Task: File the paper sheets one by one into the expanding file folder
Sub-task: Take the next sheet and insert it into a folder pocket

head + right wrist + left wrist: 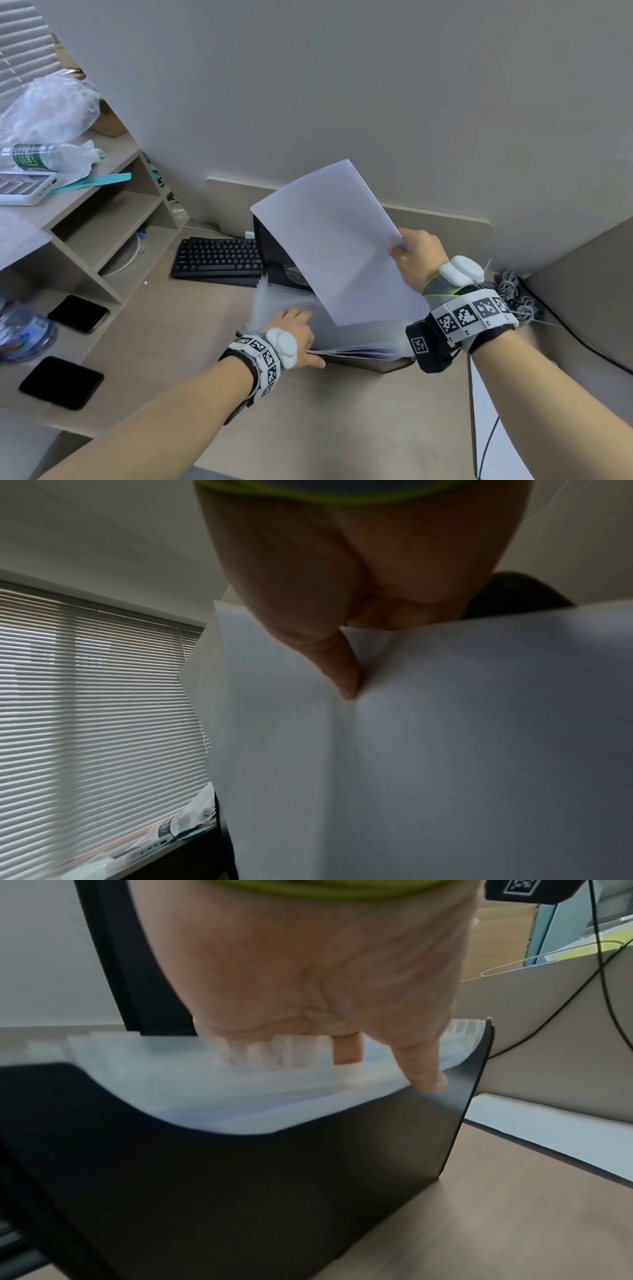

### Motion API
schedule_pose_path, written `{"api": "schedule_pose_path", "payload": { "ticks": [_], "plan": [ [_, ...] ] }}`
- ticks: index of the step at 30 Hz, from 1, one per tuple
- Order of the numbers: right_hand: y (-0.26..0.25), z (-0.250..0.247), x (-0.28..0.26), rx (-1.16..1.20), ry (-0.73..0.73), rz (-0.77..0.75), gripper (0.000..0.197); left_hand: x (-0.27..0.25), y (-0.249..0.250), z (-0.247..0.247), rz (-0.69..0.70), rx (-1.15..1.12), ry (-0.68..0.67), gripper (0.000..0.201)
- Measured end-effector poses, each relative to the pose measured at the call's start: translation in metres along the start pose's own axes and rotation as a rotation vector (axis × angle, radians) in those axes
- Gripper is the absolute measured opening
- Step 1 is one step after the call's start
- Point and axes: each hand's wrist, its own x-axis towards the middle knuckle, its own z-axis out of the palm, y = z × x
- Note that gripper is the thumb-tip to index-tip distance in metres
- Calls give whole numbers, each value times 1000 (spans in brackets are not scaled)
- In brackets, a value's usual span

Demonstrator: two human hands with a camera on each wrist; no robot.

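Note:
A white paper sheet hangs tilted above the desk, pinched at its right edge by my right hand; in the right wrist view my thumb presses into the sheet. Below it stands the black expanding file folder with translucent tabbed dividers. My left hand rests on the folder's left end, fingers reaching among the dividers and thumb pressing the front wall. The sheet's lower corner hangs just above the folder's open top. The fingertips of my left hand are hidden inside the pockets.
A black keyboard and a dark monitor base lie behind the folder. A shelf unit with a bottle and bags stands at left, two dark phones near it. More white sheets lie at right, cables beyond.

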Motion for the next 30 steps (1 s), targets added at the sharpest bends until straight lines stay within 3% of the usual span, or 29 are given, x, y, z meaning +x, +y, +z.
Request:
{"api": "schedule_pose_path", "payload": {
  "ticks": [6, 9, 12, 23, 30],
  "plan": [
    [-4, 2, -6, -211, -118, -102, 29, 9, -17, -5, -6, 54, 16, 50],
    [-8, 4, -5, -375, -215, -163, 18, 14, -28, -4, -52, 40, 0, 46],
    [-11, 7, -1, -476, -280, -201, 22, 16, -35, -4, -83, 15, 2, 39],
    [-23, 21, 15, -615, -418, -214, 25, 18, -40, -11, -192, 8, 0, 25],
    [-21, 24, 24, -614, -411, -176, 26, 13, -36, -17, -221, -8, 58, 27]
  ]
}}
